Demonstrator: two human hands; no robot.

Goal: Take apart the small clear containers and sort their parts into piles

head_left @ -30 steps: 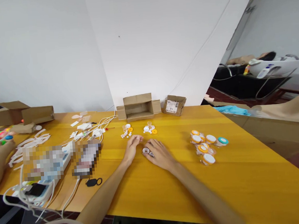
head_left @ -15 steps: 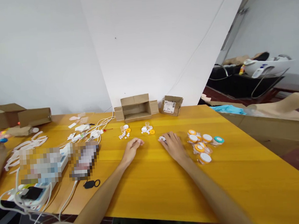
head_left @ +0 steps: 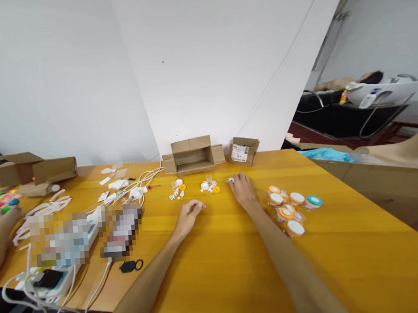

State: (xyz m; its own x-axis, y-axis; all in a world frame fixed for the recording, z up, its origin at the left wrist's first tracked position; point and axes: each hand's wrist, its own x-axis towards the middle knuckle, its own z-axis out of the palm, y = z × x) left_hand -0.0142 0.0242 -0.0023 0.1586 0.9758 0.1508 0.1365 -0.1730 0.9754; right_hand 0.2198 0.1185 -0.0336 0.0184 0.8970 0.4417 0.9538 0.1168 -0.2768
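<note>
My right hand [head_left: 242,190] reaches forward on the table, its fingers closed on a small white round piece [head_left: 230,180] that is mostly covered by the fingers. My left hand [head_left: 189,217] rests nearer to me with thumb and fingers pressed together; whatever is between them is hidden. Just beyond it lies a group of small parts: a clear plastic cup [head_left: 209,179], a white disc [head_left: 204,187] and an orange ring [head_left: 216,189]. A similar group to the left has another orange ring [head_left: 182,187] and a white toothed-looking piece [head_left: 172,196].
Lidded clear jars [head_left: 295,228] cluster right of my right arm, one with a teal lid [head_left: 314,201]. Cardboard boxes [head_left: 194,167] [head_left: 243,152] stand by the wall. Cables, a power strip [head_left: 92,226] and a phone [head_left: 123,231] lie left. A co-worker's hand [head_left: 6,223] holds colourful balls.
My right hand has moved forward, away from me, with the white piece. My left hand stays nearly in place. The camera view has shifted slightly.
</note>
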